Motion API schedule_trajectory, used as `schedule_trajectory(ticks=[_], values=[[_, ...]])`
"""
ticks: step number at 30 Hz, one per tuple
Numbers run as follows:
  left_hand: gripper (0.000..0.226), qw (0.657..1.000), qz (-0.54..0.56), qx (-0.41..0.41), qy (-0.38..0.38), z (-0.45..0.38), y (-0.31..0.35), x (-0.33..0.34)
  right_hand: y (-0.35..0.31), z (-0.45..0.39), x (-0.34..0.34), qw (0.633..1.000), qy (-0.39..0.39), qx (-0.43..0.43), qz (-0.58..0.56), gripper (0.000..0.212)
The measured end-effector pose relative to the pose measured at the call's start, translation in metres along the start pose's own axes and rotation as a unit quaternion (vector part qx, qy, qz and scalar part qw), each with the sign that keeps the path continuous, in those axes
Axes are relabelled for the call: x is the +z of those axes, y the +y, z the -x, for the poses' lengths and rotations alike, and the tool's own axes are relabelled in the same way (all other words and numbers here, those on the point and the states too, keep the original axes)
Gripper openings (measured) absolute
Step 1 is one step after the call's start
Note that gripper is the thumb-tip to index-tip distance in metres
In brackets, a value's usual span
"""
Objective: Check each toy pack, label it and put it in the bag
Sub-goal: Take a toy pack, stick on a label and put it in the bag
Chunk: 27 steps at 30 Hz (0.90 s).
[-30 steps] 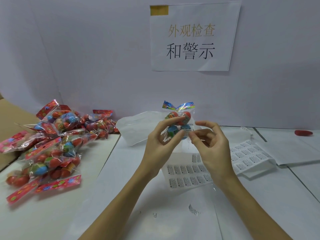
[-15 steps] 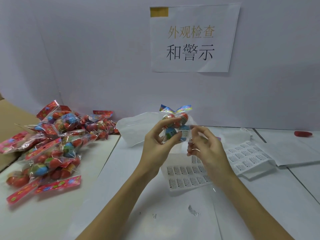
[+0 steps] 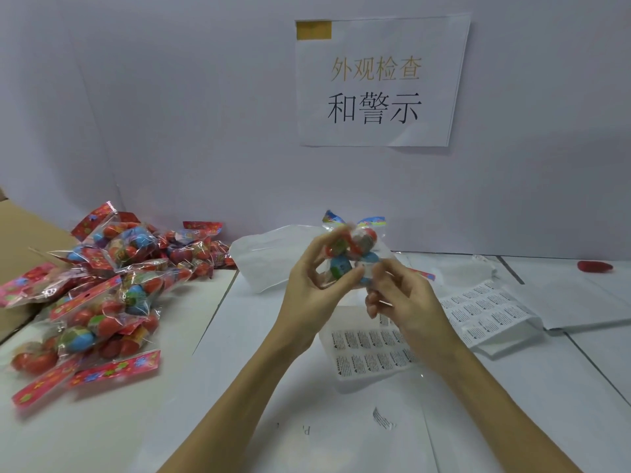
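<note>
A clear toy pack of red and blue balls with a colourful header is held up above the table's middle. My left hand grips it from the left, thumb and fingers curled round the balls. My right hand meets the pack's lower right side, fingers curled and pressing there; whether a label sits under them is hidden. A sheet of small warning labels lies flat just below the hands. A translucent white bag lies behind the pack.
A heap of several more toy packs covers the left of the white table, beside a brown cardboard box. More label sheets and paper lie right. A red item rests far right. A paper sign hangs on the wall.
My right hand's spread fingers have curled in and dropped lower against the pack's lower right side. The pack has tilted a little in my left hand.
</note>
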<state>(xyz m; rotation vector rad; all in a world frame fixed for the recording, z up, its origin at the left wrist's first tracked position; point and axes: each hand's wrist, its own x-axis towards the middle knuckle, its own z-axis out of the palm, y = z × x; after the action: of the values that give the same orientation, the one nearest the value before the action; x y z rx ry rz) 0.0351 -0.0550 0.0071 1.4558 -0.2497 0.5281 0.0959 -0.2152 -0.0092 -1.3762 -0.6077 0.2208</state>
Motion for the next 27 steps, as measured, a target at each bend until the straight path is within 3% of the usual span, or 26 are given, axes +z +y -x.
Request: schedule_trajectory(ticks=[2,3,6,10,15,17,19,21,24,26,27], values=[[0.1,0.999,0.018,-0.042,0.004,0.0,-0.003,-0.002,0.002,0.0,-0.001,0.999,0.008,0.006,0.038,0.048],[0.104,0.997,0.019,-0.067,0.015,-0.001,-0.004,-0.003,0.004,0.0,-0.002,0.999,0.008,0.011,0.034,0.046],[0.08,0.989,0.016,-0.139,0.057,-0.004,-0.003,-0.009,0.003,-0.002,-0.006,0.999,0.014,0.024,0.035,0.027],[0.026,0.986,0.05,-0.127,0.093,-0.008,-0.003,-0.02,-0.003,0.001,-0.014,0.988,-0.023,0.005,0.153,0.014],[0.021,0.972,0.097,-0.136,0.164,-0.008,-0.005,-0.021,-0.006,0.006,-0.003,0.988,-0.084,0.04,0.127,0.024],[0.021,0.974,0.035,-0.103,0.2,-0.007,-0.007,-0.017,-0.004,0.006,0.001,0.992,-0.055,0.039,0.104,0.026],[0.031,0.966,-0.098,-0.044,0.234,-0.006,-0.01,-0.016,0.001,0.006,0.004,0.992,0.028,0.007,0.124,0.025],[0.041,0.964,-0.128,-0.055,0.226,-0.006,-0.008,-0.013,0.008,0.006,0.004,0.971,0.095,-0.064,0.21,0.025],[0.061,0.975,-0.021,-0.159,0.155,-0.009,-0.006,-0.01,0.015,0.006,0.003,0.907,0.069,-0.203,0.362,0.033],[0.043,0.969,0.019,-0.17,0.178,-0.01,-0.009,-0.014,0.019,0.004,0.003,0.899,0.033,-0.24,0.364,0.049],[0.034,0.967,0.03,-0.165,0.19,-0.01,-0.01,-0.016,0.02,0.004,0.004,0.915,0.021,-0.229,0.331,0.059]])
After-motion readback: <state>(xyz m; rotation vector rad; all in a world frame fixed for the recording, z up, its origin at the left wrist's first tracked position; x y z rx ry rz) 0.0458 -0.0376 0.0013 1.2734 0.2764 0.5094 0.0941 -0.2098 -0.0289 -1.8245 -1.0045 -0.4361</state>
